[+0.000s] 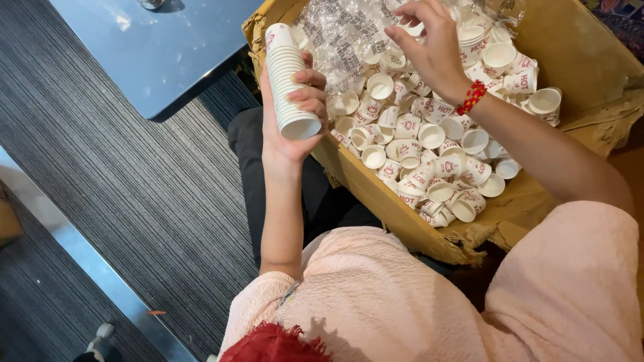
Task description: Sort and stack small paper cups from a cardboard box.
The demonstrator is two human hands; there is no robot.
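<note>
Head view here, looking down over our own lap: our left hand [295,107] is wrapped around a tall nested stack of small white paper cups with red print [287,80], fingers curled tight round its lower end, held up just beside the near edge of the big torn brown cardboard box [590,74]. Our right hand [429,47], the one with the red beaded wristband [471,97], is reaching into the box, fingertips pinched on something at the crinkly clear plastic wrap [342,33]; can't really tell if it's a loose cup or the plastic. Loads of loose cups [429,154] are jumbled in there. Our guess at what could go sideways: the stack is tilted and only gripped low, so it could slide apart or buckle
</note>
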